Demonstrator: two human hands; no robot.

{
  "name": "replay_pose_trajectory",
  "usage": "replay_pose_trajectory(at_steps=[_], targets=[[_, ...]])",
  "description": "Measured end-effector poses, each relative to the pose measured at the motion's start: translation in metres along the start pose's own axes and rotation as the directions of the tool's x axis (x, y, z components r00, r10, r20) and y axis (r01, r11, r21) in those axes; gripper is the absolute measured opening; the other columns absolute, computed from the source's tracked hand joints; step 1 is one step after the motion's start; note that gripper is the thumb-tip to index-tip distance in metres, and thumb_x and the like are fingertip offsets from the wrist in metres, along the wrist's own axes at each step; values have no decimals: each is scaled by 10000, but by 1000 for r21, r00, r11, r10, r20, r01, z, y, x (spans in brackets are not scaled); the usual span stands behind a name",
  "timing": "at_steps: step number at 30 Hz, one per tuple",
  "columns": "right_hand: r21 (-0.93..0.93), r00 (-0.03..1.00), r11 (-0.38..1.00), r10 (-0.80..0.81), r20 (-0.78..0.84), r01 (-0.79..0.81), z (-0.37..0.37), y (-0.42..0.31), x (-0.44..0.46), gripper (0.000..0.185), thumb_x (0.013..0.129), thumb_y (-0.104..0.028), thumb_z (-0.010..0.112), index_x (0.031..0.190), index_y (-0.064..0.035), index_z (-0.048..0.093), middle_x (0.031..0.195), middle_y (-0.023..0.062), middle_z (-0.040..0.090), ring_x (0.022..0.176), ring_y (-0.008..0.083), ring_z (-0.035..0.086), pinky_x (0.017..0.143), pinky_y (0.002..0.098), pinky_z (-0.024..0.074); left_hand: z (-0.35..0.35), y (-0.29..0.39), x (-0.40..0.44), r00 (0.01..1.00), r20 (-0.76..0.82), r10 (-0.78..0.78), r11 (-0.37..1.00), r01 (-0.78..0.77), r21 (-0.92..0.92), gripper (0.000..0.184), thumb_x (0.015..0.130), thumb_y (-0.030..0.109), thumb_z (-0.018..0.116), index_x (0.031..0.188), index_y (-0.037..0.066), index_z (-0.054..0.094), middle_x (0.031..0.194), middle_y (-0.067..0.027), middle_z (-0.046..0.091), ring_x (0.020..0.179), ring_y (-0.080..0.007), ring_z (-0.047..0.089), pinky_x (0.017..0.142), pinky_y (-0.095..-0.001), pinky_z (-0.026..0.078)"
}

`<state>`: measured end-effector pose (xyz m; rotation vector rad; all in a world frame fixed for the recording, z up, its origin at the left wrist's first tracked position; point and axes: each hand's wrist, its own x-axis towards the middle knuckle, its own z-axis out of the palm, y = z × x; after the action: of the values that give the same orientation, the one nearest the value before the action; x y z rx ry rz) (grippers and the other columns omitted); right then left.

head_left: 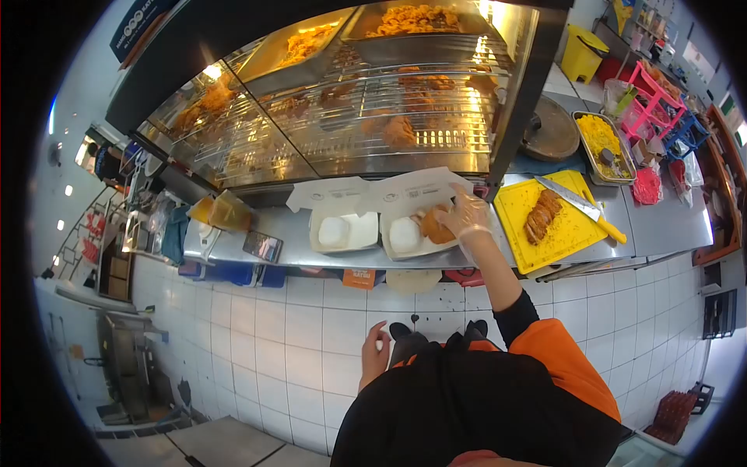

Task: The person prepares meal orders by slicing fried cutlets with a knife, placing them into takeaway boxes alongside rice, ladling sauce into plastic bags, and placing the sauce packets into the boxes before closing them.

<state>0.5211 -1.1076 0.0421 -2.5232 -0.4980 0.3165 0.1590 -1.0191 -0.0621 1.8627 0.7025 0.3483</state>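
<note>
My right hand [471,216], in a clear plastic glove, reaches into the right-hand open takeaway box [412,253]. Its fingers are around a brown piece of fried chicken [438,226], which sits beside a white mound of rice [405,234]. To the left, a second open takeaway box [366,232] holds another rice mound [334,231]. My left hand [375,354] hangs low by my body over the floor, loosely curled, with a gap between thumb and fingers and nothing seen in it.
Right of the boxes, a yellow cutting board [510,226] carries sliced fried chicken [543,216] and a knife [572,198]. Beyond it stands a tray of yellow shreds [597,136]. A heated display case [311,148] rises behind the counter. A phone [263,246] lies at left.
</note>
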Motion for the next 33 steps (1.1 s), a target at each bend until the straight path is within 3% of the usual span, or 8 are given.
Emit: replay_pose_trajectory(at_steps=[3,7,8,12,15,20,28,33], targets=[[-156,974,986,-84,-209,52,-30,-6,-30,619,812,-418,635,1346,-156,464,1217,164,597,1140,326,557,961,419,438,-53,-44,2,997,-60,-55,996,58,61,334,901,-17,513,1215,86,562,780,-61,569,735,-140,561,662,-289,487],[-143,926,970,-232,-298,197,-62,109,-13,611,776,-427,694,1291,-166,496,1221,146,579,1118,333,541,934,450,431,-112,-88,5,993,-39,-109,990,112,85,416,822,-109,482,1196,62,547,720,-42,568,681,-132,547,644,-277,462],[-254,958,964,-143,-250,77,-78,125,-13,841,678,-507,754,1367,-171,409,1346,202,468,1219,378,466,1000,451,405,-122,-100,9,996,-40,-78,986,84,146,388,836,-86,483,1190,61,546,711,-59,578,679,-149,563,646,-290,469],[-519,990,849,-33,134,99,-106,204,11,1242,513,-608,809,1495,-187,176,1481,281,229,1354,451,287,1139,416,270,-139,-91,31,995,-27,-95,964,98,247,304,879,-17,487,1166,53,558,718,-65,590,663,-164,580,642,-301,474],[-490,986,868,-3,165,85,-114,230,36,1251,524,-622,800,1505,-188,157,1489,252,244,1356,430,297,1131,411,280,-124,-92,43,998,-18,-66,971,69,228,295,888,-6,488,1166,64,557,724,-55,594,675,-152,582,625,-301,471],[-527,957,849,170,235,-21,-118,179,14,1099,600,-721,674,1483,-202,278,1478,209,293,1360,372,330,1098,395,323,-67,-79,59,978,134,-160,966,128,223,310,873,-18,508,1169,60,561,735,-58,602,716,-165,612,653,-306,491],[-658,964,753,174,202,2,-101,158,2,1051,612,-675,710,1474,-247,289,1479,247,260,1356,384,331,1064,434,369,-8,-134,54,864,448,-229,961,127,246,345,856,16,538,1197,61,542,758,-84,625,712,-195,644,644,-331,527],[-572,938,820,185,293,17,-114,151,7,798,698,-567,710,1375,-241,441,1377,211,402,1256,362,453,1003,409,428,-2,-136,61,920,315,-234,967,187,174,352,855,19,540,1202,77,534,750,-82,624,711,-188,645,647,-311,521]])
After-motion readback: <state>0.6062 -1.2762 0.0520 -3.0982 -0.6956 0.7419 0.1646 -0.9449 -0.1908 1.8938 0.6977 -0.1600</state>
